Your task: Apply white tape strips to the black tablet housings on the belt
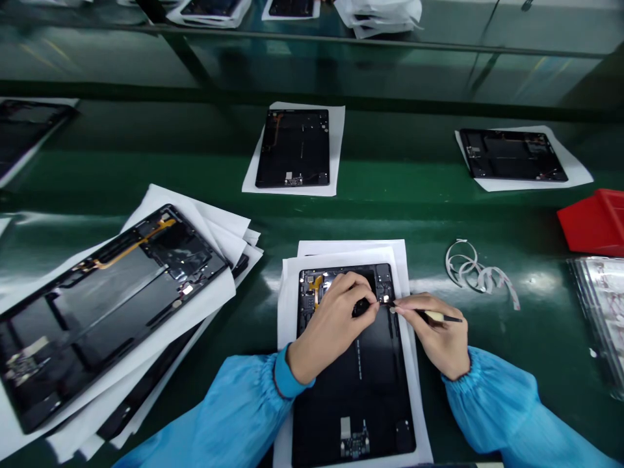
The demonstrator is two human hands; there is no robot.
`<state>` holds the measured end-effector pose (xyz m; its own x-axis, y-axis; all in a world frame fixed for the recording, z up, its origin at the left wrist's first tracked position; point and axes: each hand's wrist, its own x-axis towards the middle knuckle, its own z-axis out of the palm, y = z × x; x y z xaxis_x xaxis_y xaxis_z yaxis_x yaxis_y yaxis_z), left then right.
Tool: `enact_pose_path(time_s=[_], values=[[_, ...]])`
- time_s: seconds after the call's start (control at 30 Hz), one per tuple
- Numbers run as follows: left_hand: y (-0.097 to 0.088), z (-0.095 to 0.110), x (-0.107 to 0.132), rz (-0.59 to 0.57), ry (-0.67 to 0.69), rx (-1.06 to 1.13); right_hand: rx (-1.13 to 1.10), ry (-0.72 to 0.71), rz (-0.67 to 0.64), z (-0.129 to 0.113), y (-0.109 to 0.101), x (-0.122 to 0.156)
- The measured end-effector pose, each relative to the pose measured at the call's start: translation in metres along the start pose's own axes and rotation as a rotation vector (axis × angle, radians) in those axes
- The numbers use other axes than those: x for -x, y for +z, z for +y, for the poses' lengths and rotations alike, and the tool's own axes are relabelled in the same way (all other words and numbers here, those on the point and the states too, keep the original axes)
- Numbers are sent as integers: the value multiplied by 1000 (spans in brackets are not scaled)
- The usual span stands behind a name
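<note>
An opened tablet housing point(380, 383) lies flat on white sheets in front of me, its inner side with small boards facing up. My left hand point(336, 312) reaches over its upper part, thumb and forefinger pinched near the upper right corner. What that pinch holds, if anything, is too small to make out. My right hand point(439, 331) grips a slim tool with a cream handle point(435, 316) and a dark back end. Its front end is hidden by my fingers, which are beside the tablet's right edge, close to my left fingertips.
On the left is a stack of tablet housings point(112, 286) layered with white sheets. Farther back on the green bench lie two more housings point(292, 149) point(517, 156). Curled white strips point(480, 270), a red bin point(595, 221) and clear plastic trays point(602, 312) are at the right.
</note>
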<state>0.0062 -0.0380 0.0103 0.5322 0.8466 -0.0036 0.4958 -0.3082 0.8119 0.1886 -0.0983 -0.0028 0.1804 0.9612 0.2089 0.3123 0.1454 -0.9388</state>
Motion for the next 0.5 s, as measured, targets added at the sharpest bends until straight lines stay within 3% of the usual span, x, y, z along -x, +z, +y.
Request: enact_pose_path(time_s=[0.17,0.4,0.5], values=[[0,0,0,4,3,4,7,3,-6,0,-1,2],[-1,1,-1,-2,14,0,15,-112,-164,1,-7,0],[-1,0,0,0,13,-5,18,-51,-163,1,-12,-1]])
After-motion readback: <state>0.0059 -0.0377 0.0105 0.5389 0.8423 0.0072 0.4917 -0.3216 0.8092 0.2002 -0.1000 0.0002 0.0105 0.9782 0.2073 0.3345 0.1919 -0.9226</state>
